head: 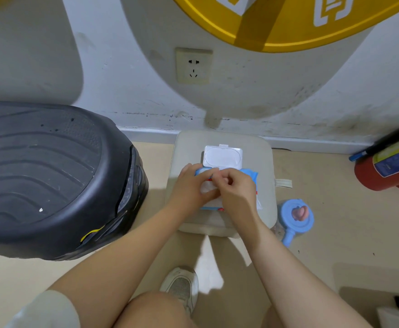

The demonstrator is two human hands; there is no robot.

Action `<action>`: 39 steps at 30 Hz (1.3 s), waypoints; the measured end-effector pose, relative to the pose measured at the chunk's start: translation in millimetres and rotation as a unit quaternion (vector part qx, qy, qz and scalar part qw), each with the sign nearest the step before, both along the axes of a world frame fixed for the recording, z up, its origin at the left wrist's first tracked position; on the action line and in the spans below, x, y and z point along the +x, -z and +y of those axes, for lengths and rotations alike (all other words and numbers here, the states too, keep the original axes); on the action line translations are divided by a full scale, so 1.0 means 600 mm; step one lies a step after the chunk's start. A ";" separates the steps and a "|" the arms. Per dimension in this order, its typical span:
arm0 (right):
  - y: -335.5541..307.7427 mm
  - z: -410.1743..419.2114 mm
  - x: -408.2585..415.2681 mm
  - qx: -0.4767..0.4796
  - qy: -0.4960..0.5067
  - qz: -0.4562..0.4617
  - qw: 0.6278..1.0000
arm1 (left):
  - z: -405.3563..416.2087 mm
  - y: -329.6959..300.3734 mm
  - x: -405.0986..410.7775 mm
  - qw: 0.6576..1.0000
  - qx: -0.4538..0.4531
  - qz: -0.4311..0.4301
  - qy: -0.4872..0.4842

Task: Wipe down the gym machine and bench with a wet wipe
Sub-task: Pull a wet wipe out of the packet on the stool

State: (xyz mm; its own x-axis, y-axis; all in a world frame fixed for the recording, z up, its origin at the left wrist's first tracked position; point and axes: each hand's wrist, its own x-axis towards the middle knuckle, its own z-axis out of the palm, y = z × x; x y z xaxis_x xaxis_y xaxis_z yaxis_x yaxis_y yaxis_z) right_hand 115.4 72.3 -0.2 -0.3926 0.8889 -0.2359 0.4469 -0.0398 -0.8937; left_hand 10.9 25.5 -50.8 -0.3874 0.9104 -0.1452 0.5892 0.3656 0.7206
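Wipes pack (pixel 249 174), blue with its white flip lid (pixel 222 157) standing open toward the wall, lies on a beige cushioned stool (pixel 226 143) at the centre of the frame, and both hands meet over it. The left hand (pixel 190 185) rests across the left half of the pack, its fingers laid fairly straight over the top near the opening. The right hand (pixel 235 185) sits just beside it, fingers curled in with thumb and fingertips pinched together at the opening; whether a wet wipe is already between them cannot be told, since the pale material there is blurred. At the left of the frame a large black moulded machine base (pixel 51 174) sits on the tan floor. A wall socket (pixel 193 66) is mounted above the stool, a red fire extinguisher (pixel 387 169) lies at the right edge, and a blue round toy (pixel 296 218) rests on the floor just right of the stool. A white sneaker (pixel 182 287) shows at bottom centre.
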 end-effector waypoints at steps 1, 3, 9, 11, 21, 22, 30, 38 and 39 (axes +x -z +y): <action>-0.004 0.004 0.003 -0.010 -0.006 0.026 1.000 | 0.000 0.003 0.001 1.000 0.017 -0.010 -0.005; -0.009 0.012 0.013 0.007 -0.041 0.028 0.999 | -0.005 0.011 0.003 0.998 0.044 -0.037 -0.014; 0.021 0.031 0.031 0.176 -0.159 -0.145 0.961 | -0.017 0.009 0.003 0.992 0.082 -0.083 -0.045; 0.026 0.033 0.030 0.210 -0.211 -0.197 0.934 | -0.020 0.005 0.003 0.990 0.103 -0.091 -0.033; -0.005 0.030 0.015 0.325 -0.354 -0.406 0.777 | -0.027 0.013 -0.007 0.995 0.081 -0.062 0.022; -0.004 0.031 0.016 0.317 -0.336 -0.393 0.795 | -0.026 0.015 -0.007 0.995 0.079 -0.061 0.018; 0.011 0.056 0.077 0.077 -0.161 -0.039 0.983 | -0.027 0.011 -0.007 0.993 0.089 -0.072 0.004; -0.029 0.034 0.080 -0.024 0.010 0.127 0.992 | -0.010 -0.004 -0.009 0.996 0.072 0.049 0.026; -0.040 0.036 0.081 0.030 0.008 0.106 0.994 | -0.009 -0.007 -0.007 0.995 0.066 0.063 0.027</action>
